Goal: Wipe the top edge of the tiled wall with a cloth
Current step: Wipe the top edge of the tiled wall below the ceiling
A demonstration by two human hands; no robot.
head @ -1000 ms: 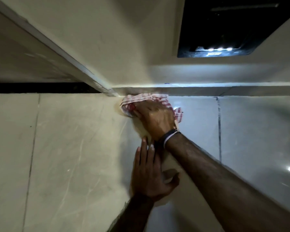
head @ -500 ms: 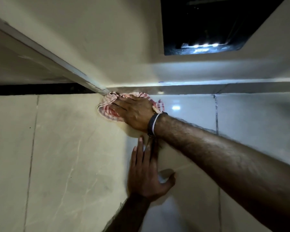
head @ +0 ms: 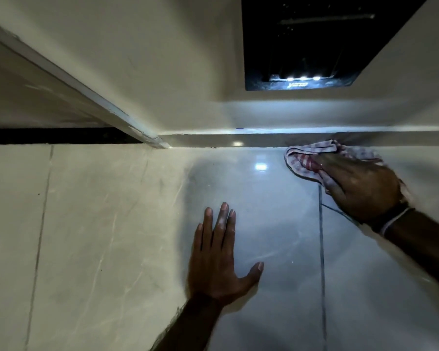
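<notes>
Dim all over. Three small white lights [head: 302,78] up top, throwing a pale glow on the shiny tiles [head: 264,211]. Two bright glare spots near the top edge [head: 238,147]. Dark shadow beside the left hand [head: 218,264]. Blurry cloth [head: 312,158]. Bent lines at the sides.

A red-and-white checked cloth [head: 312,163] lay against glossy beige, faintly veined tiles [head: 112,224] with dark grout lines, beneath a cream ledge [head: 264,139] and black panel [head: 314,39].

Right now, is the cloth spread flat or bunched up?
Bunched: the cloth shows folds and rumpled edges under the right hand at the wall's top edge.
</notes>
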